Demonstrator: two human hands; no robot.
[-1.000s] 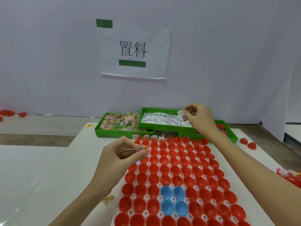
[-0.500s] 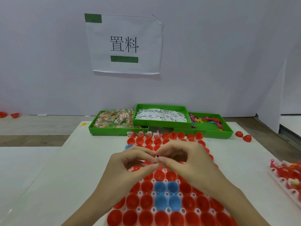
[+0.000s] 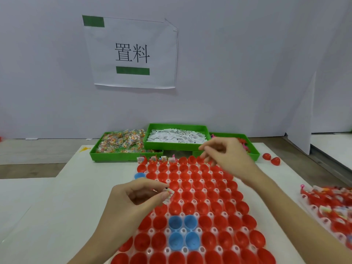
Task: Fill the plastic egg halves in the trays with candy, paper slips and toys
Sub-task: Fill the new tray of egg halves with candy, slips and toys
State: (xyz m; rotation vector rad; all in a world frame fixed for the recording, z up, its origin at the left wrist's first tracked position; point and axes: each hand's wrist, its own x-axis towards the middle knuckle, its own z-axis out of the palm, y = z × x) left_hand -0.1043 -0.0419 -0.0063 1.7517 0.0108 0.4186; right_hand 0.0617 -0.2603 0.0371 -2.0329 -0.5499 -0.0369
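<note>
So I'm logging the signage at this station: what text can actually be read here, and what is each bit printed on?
"置料": large black characters on the white paper sheet taped to the wall, between two plain green bars.
Paper slips in the middle green tray: dark print, too small to read.
Slip pinched in the left hand: print blurred, unreadable.
Candy packets: no legible text.
</note>
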